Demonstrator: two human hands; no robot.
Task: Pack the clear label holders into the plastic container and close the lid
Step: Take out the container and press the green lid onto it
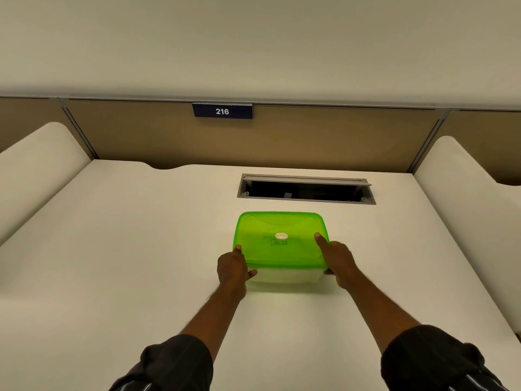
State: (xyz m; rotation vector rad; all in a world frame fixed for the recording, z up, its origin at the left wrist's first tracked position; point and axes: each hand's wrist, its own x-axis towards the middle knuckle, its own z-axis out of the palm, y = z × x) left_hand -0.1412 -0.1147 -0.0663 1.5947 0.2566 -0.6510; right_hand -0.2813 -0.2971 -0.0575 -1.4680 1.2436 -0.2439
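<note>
Item: translucent rectangular plastic container (pixel 284 276) with rounded corners, pale and cloudy in the wall, sitting between your two hands on the desk. Its glossy green translucent lid (pixel 280 239) lies flat on top and looks seated all round, so the closing step appears done or nearly done; you may only have a last press along the near edge left. The clear label holders cannot be made out through the wall; none lie on the desk, so they are probably inside, but you cannot confirm it.

Lid detail: a small white oval sticker (pixel 281 236) at its centre, handwriting in dark marker just below it, a shallow moulded panel inside the raised rim.

Your left hand (pixel 232 268) clasps the near left corner, thumb on the lid's edge, fingers curled against the wall. Your right hand (pixel 338 261) clasps the near right corner, one finger stretched forward flat across the lid.

Under both hands: a smooth matte cream desk top (pixel 141 249). Beyond your hands: a grey metal-framed rectangular cable hatch (pixel 306 189), open and dark inside. Further beyond: a tan fabric partition (pixel 338 136) carrying a dark blue number plate (pixel 222 111) reading 216.
</note>
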